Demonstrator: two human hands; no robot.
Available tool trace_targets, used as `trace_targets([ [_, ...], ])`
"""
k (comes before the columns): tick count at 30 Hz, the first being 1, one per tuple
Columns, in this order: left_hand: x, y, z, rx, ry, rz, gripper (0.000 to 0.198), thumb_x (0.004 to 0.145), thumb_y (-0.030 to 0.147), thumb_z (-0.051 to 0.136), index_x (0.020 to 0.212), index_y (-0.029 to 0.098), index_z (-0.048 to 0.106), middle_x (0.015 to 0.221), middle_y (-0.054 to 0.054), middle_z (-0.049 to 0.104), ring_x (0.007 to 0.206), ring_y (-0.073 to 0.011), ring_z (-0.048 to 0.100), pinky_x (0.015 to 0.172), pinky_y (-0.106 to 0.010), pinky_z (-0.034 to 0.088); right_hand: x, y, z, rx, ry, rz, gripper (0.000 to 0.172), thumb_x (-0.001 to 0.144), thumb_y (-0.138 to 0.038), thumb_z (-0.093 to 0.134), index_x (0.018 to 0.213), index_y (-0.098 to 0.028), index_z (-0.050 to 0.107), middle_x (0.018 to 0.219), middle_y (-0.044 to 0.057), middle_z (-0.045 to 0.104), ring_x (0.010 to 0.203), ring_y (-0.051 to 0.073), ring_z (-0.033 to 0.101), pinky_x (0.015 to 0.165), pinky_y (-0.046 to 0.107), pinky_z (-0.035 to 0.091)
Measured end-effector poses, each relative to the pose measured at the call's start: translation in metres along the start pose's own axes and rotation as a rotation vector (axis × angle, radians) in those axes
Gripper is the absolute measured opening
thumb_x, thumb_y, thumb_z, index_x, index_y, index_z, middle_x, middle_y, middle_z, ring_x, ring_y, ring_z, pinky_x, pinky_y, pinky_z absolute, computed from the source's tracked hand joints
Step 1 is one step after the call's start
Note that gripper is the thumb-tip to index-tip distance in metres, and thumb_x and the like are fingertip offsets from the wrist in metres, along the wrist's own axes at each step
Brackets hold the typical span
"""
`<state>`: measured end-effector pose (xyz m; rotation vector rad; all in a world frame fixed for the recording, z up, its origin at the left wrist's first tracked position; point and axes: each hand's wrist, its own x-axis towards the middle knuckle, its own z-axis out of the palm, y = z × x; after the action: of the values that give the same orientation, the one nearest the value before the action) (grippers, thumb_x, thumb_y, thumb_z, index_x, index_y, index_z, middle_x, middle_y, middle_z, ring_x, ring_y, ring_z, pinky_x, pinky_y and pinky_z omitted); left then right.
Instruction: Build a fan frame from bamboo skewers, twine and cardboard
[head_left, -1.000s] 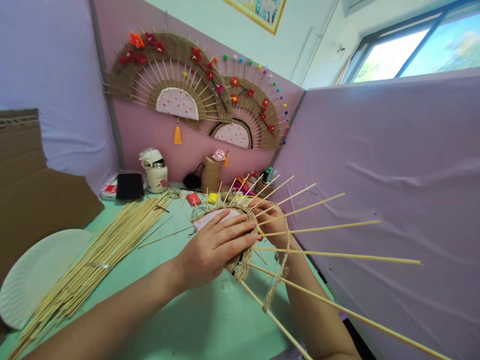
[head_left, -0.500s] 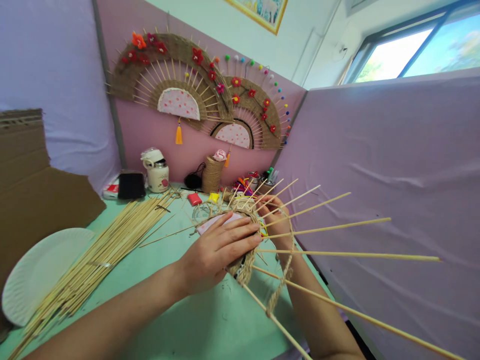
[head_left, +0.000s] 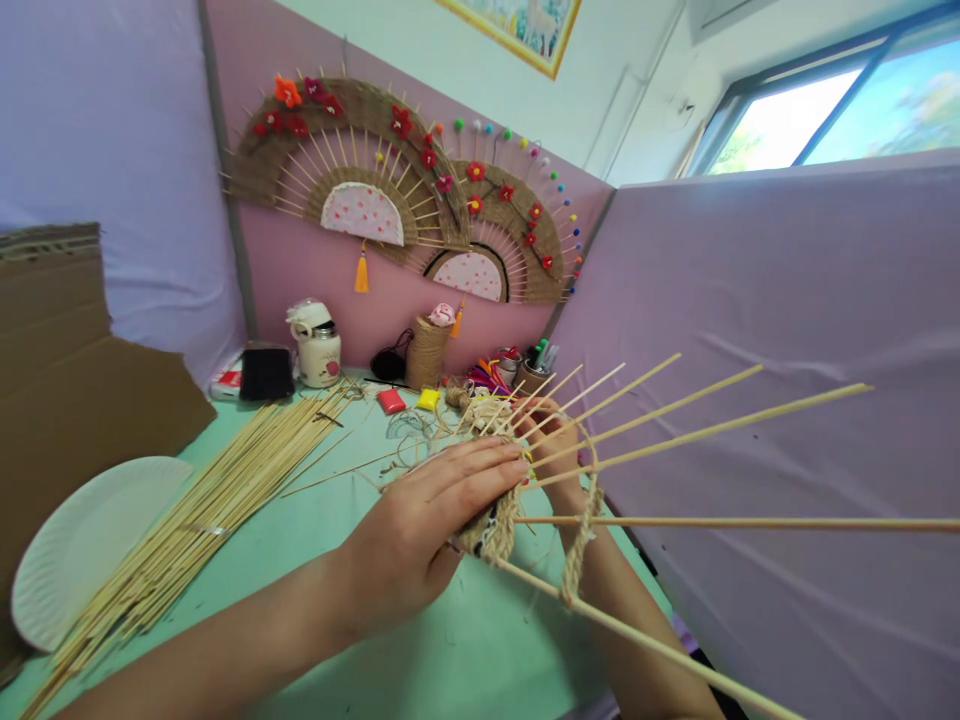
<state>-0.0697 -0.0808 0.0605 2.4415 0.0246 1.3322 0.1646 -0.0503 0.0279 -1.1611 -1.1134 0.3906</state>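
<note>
My left hand (head_left: 427, 500) lies over the base of a half-made woven fan (head_left: 499, 535), gripping it with the fingers laid across the top. Thin bamboo sticks (head_left: 660, 443) spread out from the base toward the right. A braided-looking band of jute twine (head_left: 579, 550) weaves across the outer part of the sticks, curving up to my right hand (head_left: 555, 450). That hand is behind the sticks, its fingers bent and closed at the far end of the twine. Its fingertips are partly hidden by sticks.
A bundle of bamboo sticks (head_left: 202, 510) and a white paper plate (head_left: 90, 550) lie left, by torn cardboard (head_left: 90, 340). At the back stand a white flask (head_left: 319, 350), a twine spool (head_left: 427, 352) and red (head_left: 391, 401) and yellow packets (head_left: 428, 399). Two finished fans (head_left: 360, 100) hang on the partition.
The fan has turned in my hands, its lower sticks swinging upward and right. My left hand has tilted more over the base, while my right hand stays at the twine.
</note>
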Motion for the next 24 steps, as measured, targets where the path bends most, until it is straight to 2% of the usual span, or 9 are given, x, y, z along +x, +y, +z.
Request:
trace_targets([
  [3,0.001,0.002,-0.005,-0.007,-0.005,-0.039,0.059,0.086,0.003,0.042,0.141,0.022,0.043,0.142,-0.007,0.052,0.132,-0.0208,0.047,0.111,-0.039,0.041,0.003,0.000,0.001,0.007,-0.020,0.006,0.022,0.067,-0.037,0.073,0.080,-0.022,0.064,0.079,0.003,0.068,0.071,0.019,0.063,0.068,0.034,0.051],
  [5,0.001,0.000,-0.010,-0.013,0.048,-0.102,0.054,0.088,0.007,0.045,0.139,0.025,0.045,0.139,-0.005,0.056,0.127,-0.0201,0.053,0.107,-0.037,0.045,0.007,0.003,0.003,0.007,-0.038,0.004,0.021,0.065,-0.037,0.073,0.076,-0.022,0.063,0.074,0.002,0.067,0.070,0.019,0.062,0.067,0.033,0.050],
  [8,0.004,-0.006,-0.022,0.001,0.153,-0.270,0.043,0.090,0.018,0.054,0.132,0.026,0.053,0.131,-0.003,0.063,0.119,-0.0214,0.060,0.101,-0.035,0.050,0.015,0.007,0.012,0.013,-0.074,0.010,0.020,0.066,-0.037,0.072,0.073,-0.021,0.062,0.070,-0.001,0.063,0.064,0.015,0.057,0.063,0.028,0.048],
  [12,0.010,-0.015,-0.050,-0.095,0.327,-0.485,0.037,0.086,0.030,0.063,0.122,0.020,0.061,0.122,-0.006,0.068,0.110,-0.0242,0.065,0.095,-0.037,0.054,0.032,0.006,0.035,0.042,-0.141,0.009,0.019,0.068,-0.035,0.072,0.075,-0.020,0.063,0.072,-0.002,0.062,0.063,0.012,0.054,0.064,0.025,0.045],
  [16,0.009,-0.025,-0.084,-0.142,0.488,-0.594,0.038,0.075,0.032,0.075,0.109,0.017,0.066,0.114,-0.008,0.072,0.106,-0.0268,0.066,0.096,-0.041,0.053,0.049,-0.002,0.060,0.097,-0.204,-0.011,0.019,0.067,-0.035,0.073,0.073,-0.020,0.063,0.072,-0.002,0.064,0.066,0.013,0.057,0.067,0.026,0.046],
  [18,0.005,-0.030,-0.099,-0.178,0.594,-0.643,0.042,0.072,0.032,0.078,0.108,0.015,0.066,0.113,-0.009,0.072,0.105,-0.0285,0.066,0.096,-0.044,0.053,0.052,-0.005,0.069,0.135,-0.243,0.007,0.020,0.067,-0.036,0.073,0.073,-0.020,0.061,0.074,-0.001,0.068,0.068,0.014,0.060,0.070,0.027,0.046],
  [21,0.001,-0.034,-0.115,-0.210,0.714,-0.682,0.044,0.068,0.031,0.081,0.105,0.013,0.065,0.107,-0.009,0.073,0.100,-0.0285,0.067,0.092,-0.045,0.054,0.050,-0.009,0.075,0.194,-0.308,0.026,0.020,0.068,-0.035,0.072,0.074,-0.021,0.059,0.078,0.001,0.071,0.073,0.015,0.063,0.073,0.028,0.047],
  [24,0.000,-0.033,-0.124,-0.230,0.735,-0.703,0.037,0.068,0.027,0.081,0.099,0.014,0.066,0.102,-0.007,0.074,0.096,-0.0257,0.068,0.089,-0.041,0.056,0.047,-0.009,0.072,0.239,-0.342,0.050,0.019,0.069,-0.034,0.071,0.075,-0.021,0.058,0.070,-0.002,0.067,0.066,0.013,0.061,0.067,0.026,0.046],
])
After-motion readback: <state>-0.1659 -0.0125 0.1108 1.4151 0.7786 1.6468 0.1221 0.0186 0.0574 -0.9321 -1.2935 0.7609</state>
